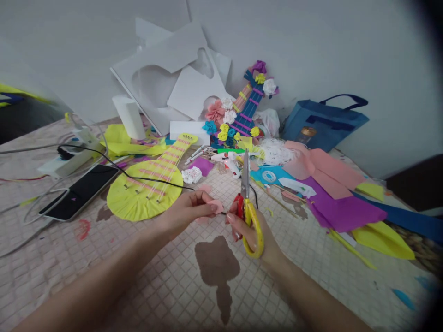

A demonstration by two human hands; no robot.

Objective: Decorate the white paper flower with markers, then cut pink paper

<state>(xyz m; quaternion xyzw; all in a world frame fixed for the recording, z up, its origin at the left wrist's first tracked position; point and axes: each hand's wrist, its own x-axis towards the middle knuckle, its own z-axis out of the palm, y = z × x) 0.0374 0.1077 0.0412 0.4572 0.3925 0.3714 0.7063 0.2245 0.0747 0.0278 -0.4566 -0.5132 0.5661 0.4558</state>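
Observation:
My left hand (188, 208) pinches a small rounded piece of pink crepe paper (218, 205) between thumb and fingertips. Close by on the right, my right hand (256, 230) is wrapped around scissors with yellow and red handles (254, 226). Their blades (245, 177) point up and away from me and look closed together. A thin black cord (166, 181) passes behind my left hand and shows again between both hands. Other pink paper bits lie under the left hand, partly hidden by it. A yellow paper guitar (138, 203) with pink stripes and strings lies beside my left hand.
A phone (83, 191) and a power strip (69, 161) with cables lie left. Behind stand white cut boards (162, 60), a flower-covered blue guitar (247, 110) and a glue gun (231, 163). Purple paper (342, 212), pink sheets (328, 168) and a blue bag (321, 124) are right.

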